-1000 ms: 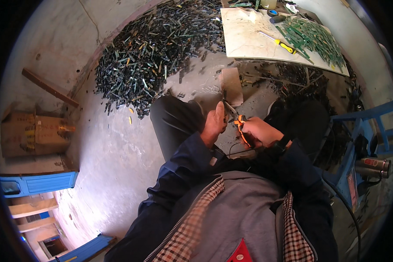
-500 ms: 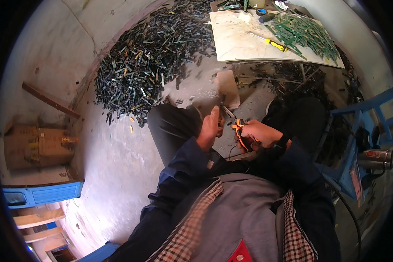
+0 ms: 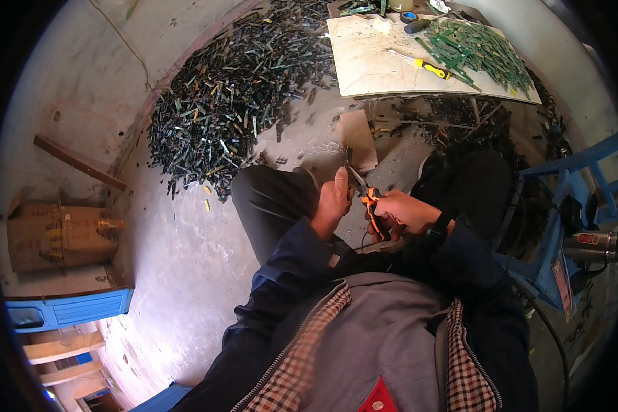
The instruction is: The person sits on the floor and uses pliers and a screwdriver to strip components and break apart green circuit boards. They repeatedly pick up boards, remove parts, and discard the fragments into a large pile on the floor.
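My left hand (image 3: 332, 198) is closed, thumb pointing up, around a small dark strip (image 3: 349, 156) whose end stands above the thumb. Most of that strip is hidden by the fingers. In my right hand (image 3: 410, 212) is a pair of pliers (image 3: 371, 201) with orange and black handles, my fingers wrapped round the grips. Its metal jaws point up and left, close beside the strip. Whether they touch it I cannot tell. Both hands are between my bent knees, just above the floor. Beyond them lies a piece of brown cardboard (image 3: 359, 134).
A large heap of dark strips (image 3: 233, 103) spreads at the far left. On a pale board (image 3: 364, 65) lie green circuit-board strips (image 3: 481, 51) and a yellow-black screwdriver (image 3: 429, 67). A cardboard box (image 3: 62, 235) stands left; a blue frame (image 3: 546, 244) and a metal flask (image 3: 590, 246) are right.
The pliers and my right hand have shifted slightly left, toward my left hand. My left hand has moved slightly right and keeps its hold.
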`<action>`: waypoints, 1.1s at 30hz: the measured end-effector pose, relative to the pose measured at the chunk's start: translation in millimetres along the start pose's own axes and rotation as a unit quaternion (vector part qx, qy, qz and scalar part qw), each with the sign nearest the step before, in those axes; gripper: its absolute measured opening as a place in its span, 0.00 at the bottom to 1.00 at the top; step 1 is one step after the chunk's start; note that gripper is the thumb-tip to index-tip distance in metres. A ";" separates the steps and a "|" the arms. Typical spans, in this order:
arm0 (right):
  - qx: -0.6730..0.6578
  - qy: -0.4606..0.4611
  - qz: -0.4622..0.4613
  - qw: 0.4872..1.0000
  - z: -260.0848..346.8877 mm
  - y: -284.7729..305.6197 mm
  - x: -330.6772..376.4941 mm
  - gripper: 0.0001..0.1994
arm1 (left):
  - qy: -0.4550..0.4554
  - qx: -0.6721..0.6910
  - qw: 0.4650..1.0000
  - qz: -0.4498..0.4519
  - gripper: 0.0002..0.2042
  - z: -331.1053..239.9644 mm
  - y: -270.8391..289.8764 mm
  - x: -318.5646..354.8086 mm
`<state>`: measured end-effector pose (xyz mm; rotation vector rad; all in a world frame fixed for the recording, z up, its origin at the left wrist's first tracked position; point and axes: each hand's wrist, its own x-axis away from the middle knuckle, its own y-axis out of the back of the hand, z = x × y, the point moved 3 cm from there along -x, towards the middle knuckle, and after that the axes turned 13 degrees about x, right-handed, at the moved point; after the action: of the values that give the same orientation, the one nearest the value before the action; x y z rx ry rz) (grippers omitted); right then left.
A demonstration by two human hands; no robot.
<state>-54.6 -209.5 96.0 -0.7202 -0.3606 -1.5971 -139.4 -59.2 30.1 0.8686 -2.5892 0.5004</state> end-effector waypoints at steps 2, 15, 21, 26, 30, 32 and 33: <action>-0.010 0.003 -0.006 1.000 -2.8 -0.9 -2.3 0.13 | -0.014 -0.019 1.000 0.000 0.30 -1.0 -0.3 -0.2; -0.168 0.011 0.005 0.986 -31.0 -6.4 -25.5 0.13 | -0.128 -0.108 0.986 -0.019 0.32 0.5 0.9 -3.8; -0.114 0.036 -0.029 0.992 -27.0 -4.2 -23.8 0.11 | -0.149 -0.095 0.984 -0.017 0.31 1.1 2.6 -6.0; 0.461 0.125 -0.383 0.790 -26.0 -0.5 -23.8 0.10 | -0.070 0.001 0.998 -0.007 0.29 0.2 3.6 -0.7; 0.549 0.172 -0.444 0.686 -9.4 8.4 -12.5 0.12 | 0.004 0.084 0.996 0.007 0.28 -0.7 3.0 3.3; 0.527 0.185 -0.400 0.727 -16.2 12.3 -19.1 0.10 | 0.008 0.105 0.994 0.010 0.28 -1.7 2.6 2.8; 0.515 0.191 -0.376 0.746 -18.5 13.9 -21.5 0.09 | 0.008 0.117 0.993 0.011 0.28 -2.5 2.0 3.5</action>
<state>-45.1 -206.5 65.9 0.7104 -1.2027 -1.8598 -142.7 -58.4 33.4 0.9052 -2.5623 0.8264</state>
